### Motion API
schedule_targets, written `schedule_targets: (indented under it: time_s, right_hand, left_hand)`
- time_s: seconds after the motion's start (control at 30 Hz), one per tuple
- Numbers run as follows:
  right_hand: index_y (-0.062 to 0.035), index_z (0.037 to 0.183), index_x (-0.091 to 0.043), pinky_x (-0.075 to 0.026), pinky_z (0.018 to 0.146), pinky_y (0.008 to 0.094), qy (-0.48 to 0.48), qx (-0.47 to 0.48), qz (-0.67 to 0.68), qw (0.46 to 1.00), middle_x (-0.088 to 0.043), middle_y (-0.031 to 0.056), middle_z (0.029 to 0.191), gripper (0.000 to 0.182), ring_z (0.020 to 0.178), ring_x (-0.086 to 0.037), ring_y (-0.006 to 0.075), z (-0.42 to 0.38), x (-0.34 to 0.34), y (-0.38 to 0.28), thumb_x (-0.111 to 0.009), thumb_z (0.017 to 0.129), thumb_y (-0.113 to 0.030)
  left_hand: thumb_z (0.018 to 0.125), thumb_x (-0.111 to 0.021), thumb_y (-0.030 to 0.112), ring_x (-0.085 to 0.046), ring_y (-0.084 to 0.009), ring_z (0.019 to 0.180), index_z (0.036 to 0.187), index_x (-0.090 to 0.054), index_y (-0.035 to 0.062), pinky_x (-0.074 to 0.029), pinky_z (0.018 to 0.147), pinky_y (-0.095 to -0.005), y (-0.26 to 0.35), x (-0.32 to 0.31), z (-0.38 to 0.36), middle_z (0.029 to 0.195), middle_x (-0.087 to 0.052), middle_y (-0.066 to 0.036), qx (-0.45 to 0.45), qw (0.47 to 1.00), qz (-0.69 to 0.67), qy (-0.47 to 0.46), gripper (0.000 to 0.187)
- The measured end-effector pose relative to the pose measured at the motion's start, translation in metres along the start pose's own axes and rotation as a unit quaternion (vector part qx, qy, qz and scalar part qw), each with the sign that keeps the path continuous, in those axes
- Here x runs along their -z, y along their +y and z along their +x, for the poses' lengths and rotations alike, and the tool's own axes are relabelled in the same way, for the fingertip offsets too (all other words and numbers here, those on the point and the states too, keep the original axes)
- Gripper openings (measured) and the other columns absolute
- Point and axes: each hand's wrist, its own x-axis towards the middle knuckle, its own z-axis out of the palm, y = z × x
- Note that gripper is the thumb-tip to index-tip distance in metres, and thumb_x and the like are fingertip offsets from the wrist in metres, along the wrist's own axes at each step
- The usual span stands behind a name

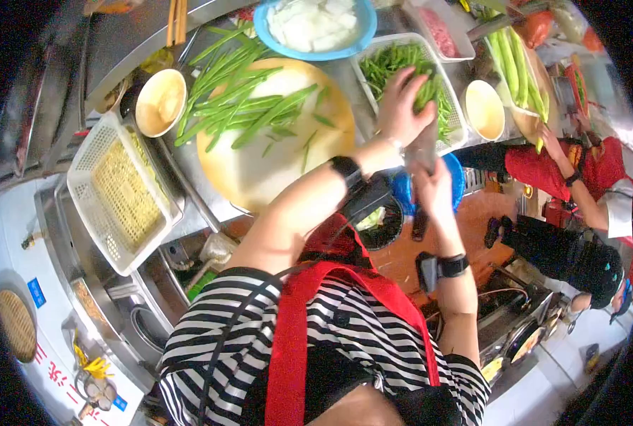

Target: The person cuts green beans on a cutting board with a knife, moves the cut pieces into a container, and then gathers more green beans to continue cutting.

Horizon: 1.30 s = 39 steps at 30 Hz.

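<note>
My left hand (405,117) is over a white basket (460,135), its fingers curled round a clump of cut green beans (423,92). More cut pieces lie in the basket beneath. Just below, my right hand (435,190) grips a knife (421,150), whose blade reaches up to the left hand; motion blurs it. Left of the hands is a round cutting board (260,174) with long green beans (228,89) across its upper part and a few short pieces.
A blue bowl of white pieces (313,25) stands behind the board. Bowls (162,103) (484,110) flank the work area. A noodle basket (121,192) is at left, a tray of meat (441,32) at upper right. A person in red (572,167) works at right.
</note>
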Motion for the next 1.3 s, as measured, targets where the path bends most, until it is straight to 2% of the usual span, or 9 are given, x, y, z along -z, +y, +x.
schedule_targets:
  time_s: [0.17,0.27,0.3,0.43,0.7,0.93,1.13,1.23,1.3]
  right_hand:
    - [-0.0029,0.093,-0.051,-0.047,0.055,0.0499,0.161,0.125,-0.427,0.881,-0.06,0.0234,0.068,0.022,0.061,-0.058,0.0407,0.044,0.043,0.035,-0.052,0.083,-0.023]
    - [-0.0034,0.089,-0.05,-0.046,0.054,0.0493,0.171,0.162,-0.356,0.904,-0.06,0.0216,0.067,0.02,0.061,-0.058,0.0404,0.037,0.046,0.044,-0.054,0.083,-0.022]
    - [-0.0034,0.089,-0.05,-0.046,0.054,0.0493,0.168,0.159,-0.351,0.907,-0.06,0.0216,0.067,0.02,0.061,-0.058,0.0404,0.032,0.043,0.047,-0.054,0.083,-0.022]
    - [-0.0053,0.088,-0.054,-0.045,0.055,0.0501,-0.059,0.237,-0.286,0.926,-0.057,0.0233,0.066,0.018,0.062,-0.056,0.0417,0.02,0.013,0.044,-0.056,0.081,-0.021]
    - [-0.0097,0.097,-0.057,-0.047,0.054,0.0466,-0.328,0.359,-0.352,0.8,-0.058,0.017,0.061,0.023,0.058,-0.058,0.0354,-0.012,-0.103,0.042,-0.055,0.077,-0.021]
    - [-0.0096,0.092,-0.059,-0.048,0.053,0.0453,-0.201,0.355,-0.37,0.834,-0.059,0.0182,0.062,0.02,0.059,-0.059,0.0365,0.013,-0.1,0.049,-0.053,0.08,-0.025]
    - [-0.006,0.09,-0.059,-0.048,0.058,0.0479,-0.152,0.283,-0.342,0.883,-0.06,0.0188,0.066,0.023,0.064,-0.06,0.0373,0.015,-0.098,0.047,-0.053,0.08,-0.026]
    - [-0.006,0.09,-0.058,-0.048,0.06,0.0488,-0.216,0.329,-0.312,0.865,-0.061,0.0199,0.068,0.024,0.067,-0.06,0.0377,0.009,-0.104,0.044,-0.053,0.08,-0.027]
    - [-0.0062,0.09,-0.058,-0.048,0.062,0.049,-0.211,0.282,-0.365,0.862,-0.061,0.0203,0.07,0.024,0.068,-0.06,0.038,0.009,-0.113,0.047,-0.052,0.081,-0.028]
  left_hand:
    - [0.073,-0.062,0.045,-0.032,-0.0414,0.12,0.121,-0.047,0.0105,-0.027,0.098,-0.0507,-0.022,-0.02,-0.001,0.132,-0.038,-0.015,0.043,0.969,0.214,-0.115,0.061]
    - [0.062,-0.065,0.015,-0.048,-0.0302,0.101,0.098,-0.057,0.0071,-0.037,0.087,-0.0449,-0.064,0.057,-0.01,0.105,-0.054,-0.012,-0.003,0.984,0.177,0.01,0.037]
    - [0.065,-0.062,0.011,-0.05,-0.0294,0.102,0.105,-0.055,0.0096,-0.038,0.088,-0.0415,-0.074,0.103,-0.019,0.107,-0.056,-0.01,0.022,0.948,0.315,-0.049,0.04]
    - [0.068,-0.068,0.025,-0.048,-0.0263,0.101,0.103,-0.058,0.0145,-0.039,0.083,-0.0395,-0.099,0.235,-0.05,0.107,-0.054,-0.007,0.033,0.865,0.48,-0.144,0.038]
    - [0.072,-0.065,0.021,-0.05,-0.0273,0.098,0.106,-0.055,0.0128,-0.041,0.085,-0.0394,-0.124,0.277,-0.043,0.104,-0.054,-0.007,-0.012,0.824,0.507,-0.252,0.036]
    - [0.071,-0.058,0.018,-0.058,-0.0302,0.079,0.091,-0.059,0.0073,-0.049,0.076,-0.0394,-0.128,0.273,-0.033,0.09,-0.057,-0.011,0.008,0.792,0.526,-0.309,0.022]
    - [0.072,-0.055,0.02,-0.06,-0.028,0.075,0.088,-0.059,0.0073,-0.048,0.07,-0.0402,-0.113,0.289,-0.04,0.084,-0.061,-0.012,-0.048,0.862,0.481,-0.156,0.021]
    - [0.073,-0.055,0.02,-0.059,-0.0273,0.075,0.089,-0.059,0.0082,-0.046,0.071,-0.0395,-0.083,0.306,-0.063,0.087,-0.062,-0.012,0.06,0.843,0.523,-0.111,0.021]
    - [0.073,-0.056,0.019,-0.058,-0.0269,0.077,0.09,-0.06,0.0093,-0.044,0.075,-0.0378,-0.067,0.316,-0.084,0.086,-0.061,-0.009,-0.054,0.855,0.512,-0.065,0.02]
